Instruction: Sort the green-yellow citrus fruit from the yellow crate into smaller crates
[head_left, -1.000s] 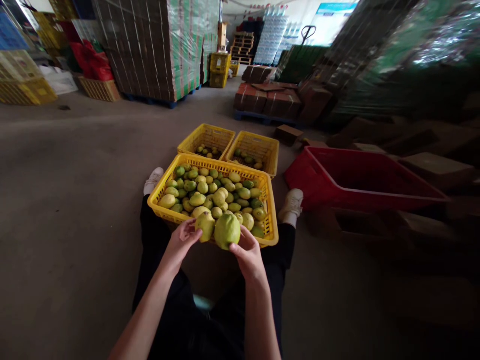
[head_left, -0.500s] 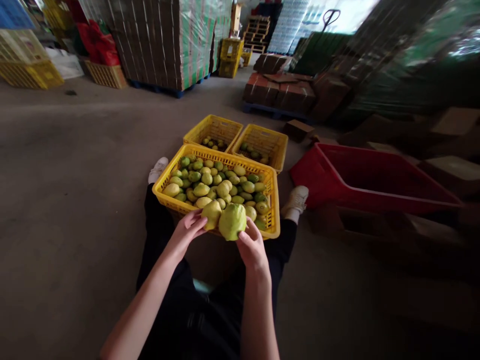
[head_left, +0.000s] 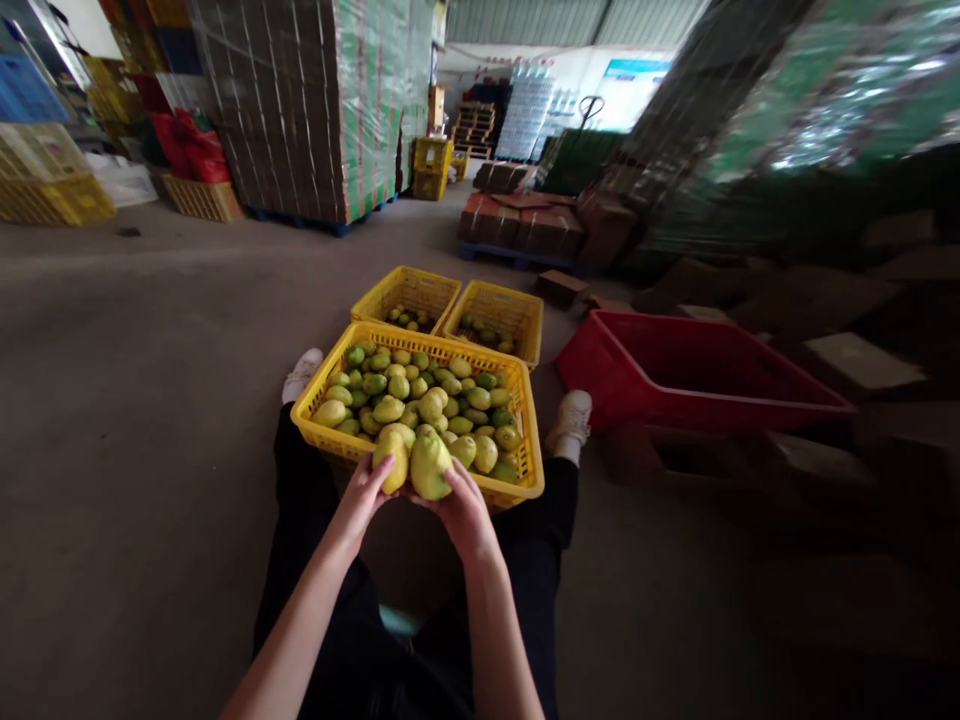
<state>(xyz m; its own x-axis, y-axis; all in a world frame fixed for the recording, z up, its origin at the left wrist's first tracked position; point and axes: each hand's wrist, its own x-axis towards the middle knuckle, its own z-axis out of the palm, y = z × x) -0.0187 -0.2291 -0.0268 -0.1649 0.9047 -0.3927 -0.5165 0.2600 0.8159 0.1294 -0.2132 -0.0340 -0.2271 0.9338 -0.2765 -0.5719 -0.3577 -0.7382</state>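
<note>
My left hand (head_left: 365, 497) is closed around a yellow lemon (head_left: 391, 458). Close beside it, my right hand (head_left: 461, 505) grips a larger, bumpy yellow-green lemon (head_left: 430, 466). Both fruits are held over the near edge of a yellow plastic crate (head_left: 529, 440), which sits between my legs. Many lemons (head_left: 411, 386) fill that crate, ranging from green to pale yellow. The undersides of the held fruits and some of my fingertips are hidden.
Behind the full crate stand two yellow crates, left (head_left: 367, 293) and right (head_left: 529, 322), with some fruit at the bottom. A red tub (head_left: 622, 375) is to the right, among cardboard boxes (head_left: 862, 360). Wrapped pallet stacks (head_left: 300, 110) rise farther back.
My head view has tilted up and turned slightly right. Both lemons have been turned in my hands, and my right hand's lemon now shows its side.
</note>
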